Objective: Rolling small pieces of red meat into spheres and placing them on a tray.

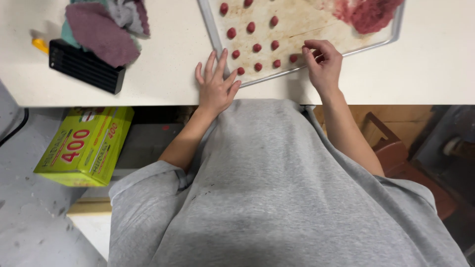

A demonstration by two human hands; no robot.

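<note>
Below the counter edge, to your left, a yellow-green carton lies flat on a lower surface, long and boxy, with red print on its top face and its long axis running up toward the counter. On the counter at far left sits a black ribbed block with a small yellow piece beside it and a heap of cloths in purple, teal and grey on top.

The tray lies skewed, its near corner pointing at you. Twelve small red balls show on it in loose rows, and one mound of raw red meat lies at its far right.

Your left hand lies flat and open, fingers spread, fingertips touching the tray's near rim. Your right hand is over the tray's near edge, fingers curled inward; you cannot tell whether they pinch anything.
</note>
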